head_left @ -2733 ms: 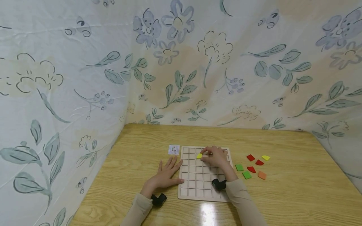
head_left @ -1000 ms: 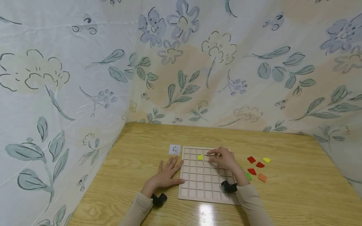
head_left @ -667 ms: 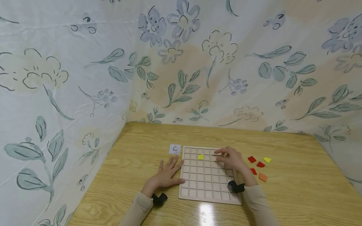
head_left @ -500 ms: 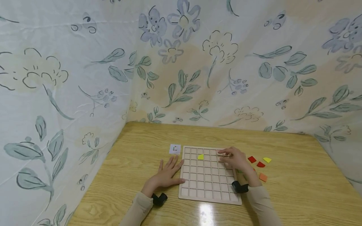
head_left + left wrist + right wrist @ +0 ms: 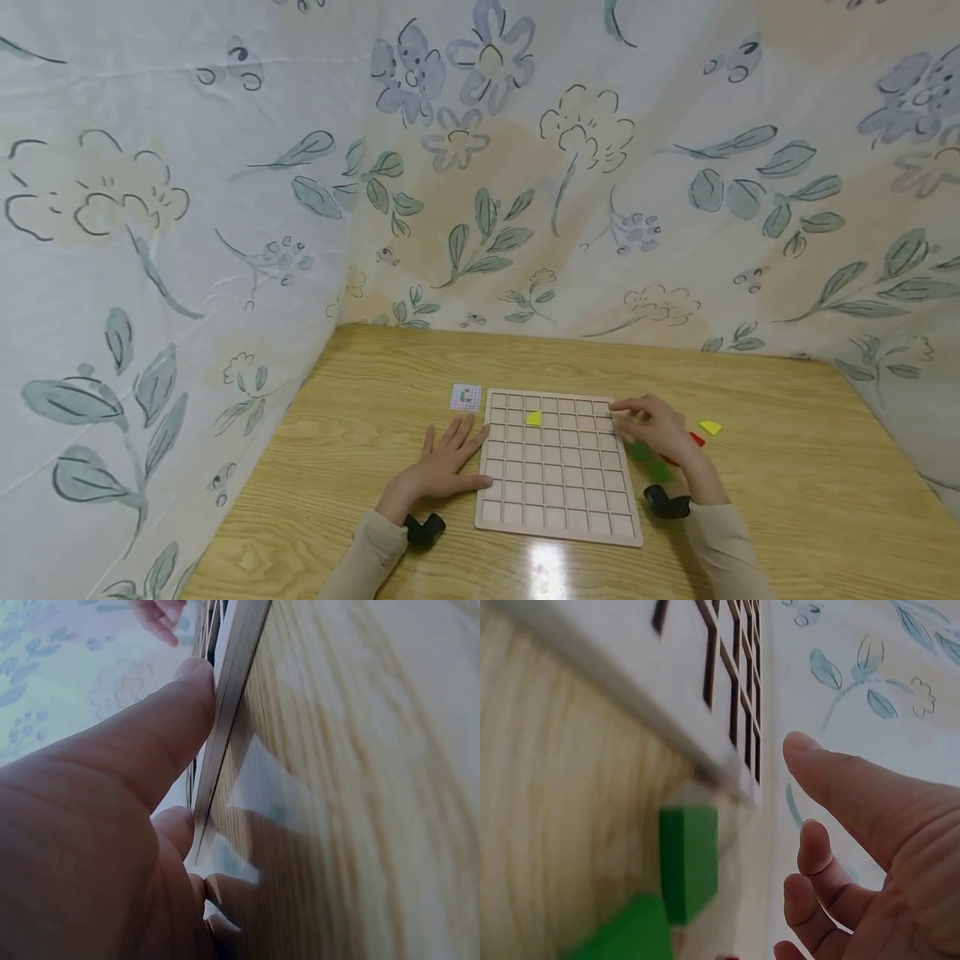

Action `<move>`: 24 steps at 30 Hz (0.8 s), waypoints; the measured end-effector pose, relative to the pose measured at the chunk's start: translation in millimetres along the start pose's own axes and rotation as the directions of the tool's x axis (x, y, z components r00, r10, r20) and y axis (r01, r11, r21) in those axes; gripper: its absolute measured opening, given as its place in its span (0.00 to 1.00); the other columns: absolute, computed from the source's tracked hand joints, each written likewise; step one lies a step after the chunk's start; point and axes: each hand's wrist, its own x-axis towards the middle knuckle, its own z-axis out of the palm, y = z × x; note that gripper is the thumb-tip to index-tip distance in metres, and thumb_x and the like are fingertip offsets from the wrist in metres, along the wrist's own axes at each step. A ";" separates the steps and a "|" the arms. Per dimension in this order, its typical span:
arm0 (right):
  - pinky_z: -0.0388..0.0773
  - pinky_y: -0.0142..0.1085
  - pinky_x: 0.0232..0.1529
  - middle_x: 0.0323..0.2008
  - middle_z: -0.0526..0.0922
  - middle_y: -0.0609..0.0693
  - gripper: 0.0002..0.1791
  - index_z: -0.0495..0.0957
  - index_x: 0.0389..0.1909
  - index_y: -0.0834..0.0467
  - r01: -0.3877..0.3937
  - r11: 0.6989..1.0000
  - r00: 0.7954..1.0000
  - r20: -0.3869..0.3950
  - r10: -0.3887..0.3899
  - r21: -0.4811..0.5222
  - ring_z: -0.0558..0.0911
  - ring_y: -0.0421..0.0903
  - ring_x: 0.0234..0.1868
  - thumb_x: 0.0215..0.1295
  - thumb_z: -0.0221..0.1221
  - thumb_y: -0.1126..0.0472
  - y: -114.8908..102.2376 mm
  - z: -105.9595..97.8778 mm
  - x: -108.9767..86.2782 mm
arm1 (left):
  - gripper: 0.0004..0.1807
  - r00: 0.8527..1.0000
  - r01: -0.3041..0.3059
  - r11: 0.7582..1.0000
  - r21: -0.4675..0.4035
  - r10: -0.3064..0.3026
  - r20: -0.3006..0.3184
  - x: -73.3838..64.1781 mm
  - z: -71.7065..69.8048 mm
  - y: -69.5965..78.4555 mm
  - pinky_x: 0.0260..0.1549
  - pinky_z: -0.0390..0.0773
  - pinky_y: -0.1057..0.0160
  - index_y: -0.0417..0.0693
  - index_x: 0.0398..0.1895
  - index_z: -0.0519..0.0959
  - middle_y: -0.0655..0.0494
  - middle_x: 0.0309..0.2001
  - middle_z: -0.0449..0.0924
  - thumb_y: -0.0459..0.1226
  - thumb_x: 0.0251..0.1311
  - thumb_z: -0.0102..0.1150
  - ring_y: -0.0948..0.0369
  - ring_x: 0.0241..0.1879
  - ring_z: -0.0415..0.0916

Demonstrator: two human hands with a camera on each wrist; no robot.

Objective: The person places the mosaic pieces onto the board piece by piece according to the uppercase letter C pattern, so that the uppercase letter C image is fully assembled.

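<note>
A light wooden grid board [image 5: 558,533] lies on the table with one yellow quarter-round tile [image 5: 534,418] in a cell of its second row. My left hand [image 5: 442,469] rests with spread fingers on the board's left edge, the thumb at the rim in the left wrist view. Over the board's right edge hovers my right hand [image 5: 654,427], fingers loosely bent, thumb and forefinger apart, nothing between them. Beneath it lie green square tiles [image 5: 660,471], also near the board in the right wrist view, and a red tile [image 5: 697,439] partly hidden by the hand.
Another yellow tile [image 5: 710,427] lies right of the right hand. A small printed pattern card [image 5: 466,397] sits at the board's upper left. Black wrist cameras [image 5: 424,531] are on both wrists. A flowered cloth [image 5: 480,167] hangs behind and left of the table.
My right hand has let go of the yellow tile, leaving it in the cell, and moved right off the board over the loose tiles. The left hand has stayed put.
</note>
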 end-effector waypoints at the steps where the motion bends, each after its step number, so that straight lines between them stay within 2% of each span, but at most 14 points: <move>1: 0.68 0.36 0.31 0.37 0.75 0.53 0.16 0.81 0.48 0.55 0.002 1.000 1.000 -0.001 -0.002 -0.016 0.71 0.46 0.35 0.59 0.63 0.56 1.6 -2.1 -0.8 | 0.44 1.000 -0.001 1.000 0.000 0.001 -0.001 0.4 0.3 -0.4 0.62 0.23 0.36 0.56 0.74 0.44 0.48 0.74 0.30 0.61 0.60 0.46 0.49 0.72 0.26; 4: 0.67 0.35 0.30 0.37 0.75 0.53 0.17 0.81 0.48 0.55 -0.019 0.999 1.000 -0.008 0.019 -0.043 0.71 0.45 0.34 0.59 0.63 0.55 5.0 -8.8 -3.6 | 0.44 1.000 -0.001 1.000 -0.002 0.001 -0.003 1.0 1.0 -1.2 0.62 0.23 0.36 0.56 0.74 0.44 0.49 0.74 0.30 0.62 0.60 0.46 0.49 0.72 0.25; 9: 0.66 0.33 0.26 0.38 0.75 0.56 0.18 0.79 0.50 0.57 -0.033 0.999 0.999 -0.001 0.033 -0.016 0.69 0.44 0.29 0.59 0.63 0.56 10.7 -19.9 -8.6 | 0.44 1.000 0.002 1.000 -0.001 -0.002 -0.003 2.0 1.3 -1.8 0.62 0.23 0.37 0.56 0.74 0.44 0.50 0.74 0.30 0.62 0.60 0.45 0.50 0.72 0.25; 16: 0.69 0.33 0.27 0.39 0.75 0.58 0.23 0.76 0.55 0.60 -0.058 0.998 0.998 -0.005 0.058 -0.010 0.71 0.47 0.34 0.59 0.62 0.58 24.3 -30.1 -14.3 | 0.45 1.000 0.001 1.000 0.001 -0.001 -0.005 3.4 1.1 -0.9 0.62 0.24 0.36 0.56 0.74 0.44 0.49 0.74 0.30 0.63 0.60 0.45 0.50 0.72 0.25; 19: 0.68 0.33 0.26 0.39 0.74 0.58 0.23 0.76 0.55 0.60 -0.074 0.997 0.997 -0.007 0.074 -0.022 0.70 0.47 0.34 0.59 0.63 0.57 30.8 -34.0 -16.0 | 0.44 1.000 0.001 1.000 0.001 -0.001 -0.006 3.5 0.6 0.3 0.62 0.24 0.36 0.56 0.74 0.44 0.49 0.74 0.30 0.62 0.60 0.46 0.49 0.72 0.25; 24: 0.70 0.37 0.31 0.39 0.74 0.60 0.22 0.77 0.53 0.62 -0.054 0.997 0.998 -0.015 0.053 -0.052 0.72 0.50 0.36 0.57 0.64 0.59 37.5 -40.2 -18.4 | 0.44 1.000 0.007 1.000 0.002 -0.007 -0.005 3.4 0.6 1.3 0.62 0.24 0.36 0.55 0.74 0.44 0.49 0.74 0.30 0.61 0.60 0.46 0.49 0.72 0.25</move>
